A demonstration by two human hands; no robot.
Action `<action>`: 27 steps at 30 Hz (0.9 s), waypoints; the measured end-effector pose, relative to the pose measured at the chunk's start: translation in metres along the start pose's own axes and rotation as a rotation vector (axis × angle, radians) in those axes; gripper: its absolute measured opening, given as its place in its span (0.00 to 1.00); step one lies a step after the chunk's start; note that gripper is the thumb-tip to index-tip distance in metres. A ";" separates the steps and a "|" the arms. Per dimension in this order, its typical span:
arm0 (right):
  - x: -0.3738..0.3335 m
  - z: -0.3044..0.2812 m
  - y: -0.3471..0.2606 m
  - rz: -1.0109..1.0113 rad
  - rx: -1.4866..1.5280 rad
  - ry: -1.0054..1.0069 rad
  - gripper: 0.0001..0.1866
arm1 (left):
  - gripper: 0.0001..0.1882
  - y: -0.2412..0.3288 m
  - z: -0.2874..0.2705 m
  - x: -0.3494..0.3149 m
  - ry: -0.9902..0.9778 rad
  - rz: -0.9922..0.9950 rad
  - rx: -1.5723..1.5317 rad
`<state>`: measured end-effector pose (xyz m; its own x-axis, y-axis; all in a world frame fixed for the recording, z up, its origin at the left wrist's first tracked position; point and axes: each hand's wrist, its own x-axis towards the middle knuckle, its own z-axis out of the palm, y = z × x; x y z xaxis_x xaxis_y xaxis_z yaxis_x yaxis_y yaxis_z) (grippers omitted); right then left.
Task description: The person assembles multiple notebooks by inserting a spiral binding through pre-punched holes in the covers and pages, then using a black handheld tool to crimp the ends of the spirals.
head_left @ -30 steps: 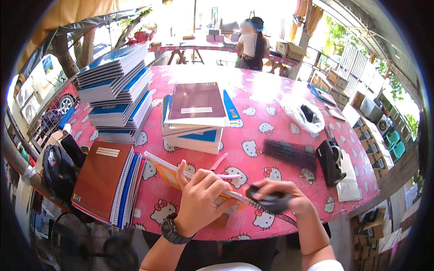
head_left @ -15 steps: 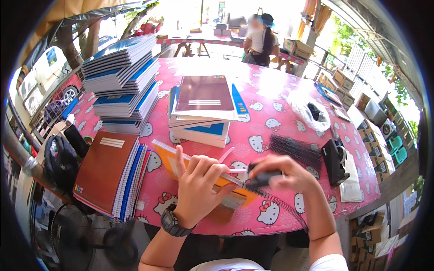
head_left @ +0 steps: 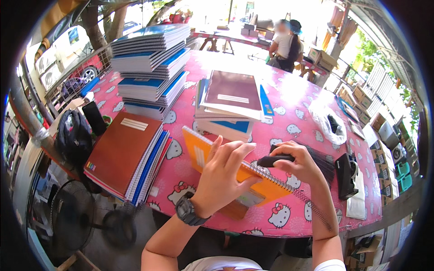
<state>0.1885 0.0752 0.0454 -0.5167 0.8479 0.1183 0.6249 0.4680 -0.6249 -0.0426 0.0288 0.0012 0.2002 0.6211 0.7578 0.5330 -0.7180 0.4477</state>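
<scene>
A yellow-orange notebook stands tilted on its edge near the front of the table. My left hand, with a dark watch on its wrist, grips it, fingers over its upper edge and thumb across the cover. A dark wire spiral runs through that edge, and its loose tail hangs past the corner alongside my right forearm. In my right hand is a black hand-held tool, its tip close to the spiral; the exact kind is unclear. Below the notebook a brown wooden block shows partly.
Blue spiral notebooks form a tall stack at the far left, with brown-covered ones nearer. Another pile stands beyond my hands. To the right are black spirals, a black device and a white plastic bag.
The view has shifted, moving the table rightward in it. More of the spiral now lies along the notebook's edge. Pink strips beside my left hand no longer show. My right hand still holds the tool.
</scene>
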 end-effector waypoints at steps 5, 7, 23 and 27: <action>0.003 0.013 -0.006 -0.010 0.409 -0.119 0.27 | 0.39 -0.003 0.001 0.000 0.034 -0.069 -0.156; 0.002 0.008 -0.006 -0.088 0.286 -0.039 0.31 | 0.39 0.000 0.001 -0.003 0.032 -0.089 -0.192; 0.022 0.040 0.000 -0.223 1.020 -0.039 0.24 | 0.21 -0.098 -0.010 -0.026 0.296 -0.569 -1.153; 0.040 0.034 -0.004 -0.127 0.101 0.035 0.32 | 0.17 -0.098 -0.010 -0.023 0.318 -0.542 -1.219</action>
<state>0.1453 0.0983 0.0267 -0.5662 0.7926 0.2265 0.4934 0.5460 -0.6771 -0.1073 0.0817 -0.0552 -0.0837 0.9303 0.3571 -0.6035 -0.3324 0.7248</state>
